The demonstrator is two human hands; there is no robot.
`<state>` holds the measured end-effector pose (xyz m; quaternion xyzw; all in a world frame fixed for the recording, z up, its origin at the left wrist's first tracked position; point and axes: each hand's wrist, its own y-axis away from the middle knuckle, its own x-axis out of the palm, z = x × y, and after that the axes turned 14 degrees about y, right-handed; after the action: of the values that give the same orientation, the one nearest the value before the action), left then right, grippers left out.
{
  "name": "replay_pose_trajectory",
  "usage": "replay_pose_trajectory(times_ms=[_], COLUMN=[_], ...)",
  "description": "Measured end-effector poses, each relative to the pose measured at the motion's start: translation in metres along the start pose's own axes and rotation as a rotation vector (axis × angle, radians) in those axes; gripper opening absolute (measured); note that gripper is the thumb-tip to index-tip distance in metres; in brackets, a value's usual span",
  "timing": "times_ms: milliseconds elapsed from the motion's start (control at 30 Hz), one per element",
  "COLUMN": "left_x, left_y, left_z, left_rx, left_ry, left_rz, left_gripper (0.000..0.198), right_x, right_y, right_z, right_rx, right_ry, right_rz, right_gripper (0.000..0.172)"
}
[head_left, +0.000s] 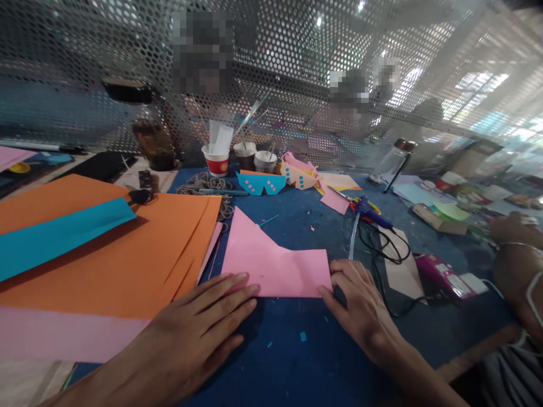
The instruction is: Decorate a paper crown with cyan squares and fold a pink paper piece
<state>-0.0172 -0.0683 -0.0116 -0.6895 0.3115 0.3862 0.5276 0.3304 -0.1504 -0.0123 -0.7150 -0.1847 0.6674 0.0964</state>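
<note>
A folded sheet of pink paper (275, 271) lies on the blue table in front of me, its upper left corner rising to a point. My left hand (212, 322) rests flat with fingers stretched out, the fingertips pressing on the paper's lower left part. At the lower right corner, my right hand (360, 299) has its thumb on the paper and its bent fingers at the right edge, closed on that corner. Beyond the paper stand a blue paper mask (262, 183) and a peach paper mask (297, 175) with small blue squares.
Orange sheets (139, 271) with a blue paper strip (63, 232) on top lie left. A glue gun (371, 212) with its cord and a purple box (445, 277) are right. Paper cups (217, 161) and a jar (150, 135) stand behind. Another person's arm (515, 265) reaches in at right.
</note>
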Motion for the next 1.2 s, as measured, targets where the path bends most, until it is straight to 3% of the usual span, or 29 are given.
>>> replay_pose_trajectory(times_ms=[300,1200], left_x=[-0.0016,0.002], left_y=[0.0021,-0.0033], left_z=[-0.0025,-0.0065], left_rx=[-0.02,-0.015], left_ry=[-0.045,-0.083], left_rz=[0.033,-0.033], left_gripper=[0.045,0.042], right_x=[0.0014,0.0039], right_y=[0.0015,0.002], right_z=[-0.0002,0.0011], right_rx=[-0.003,-0.006], right_ry=[-0.003,0.002], right_rz=[0.006,-0.03], right_gripper=[0.02,0.023])
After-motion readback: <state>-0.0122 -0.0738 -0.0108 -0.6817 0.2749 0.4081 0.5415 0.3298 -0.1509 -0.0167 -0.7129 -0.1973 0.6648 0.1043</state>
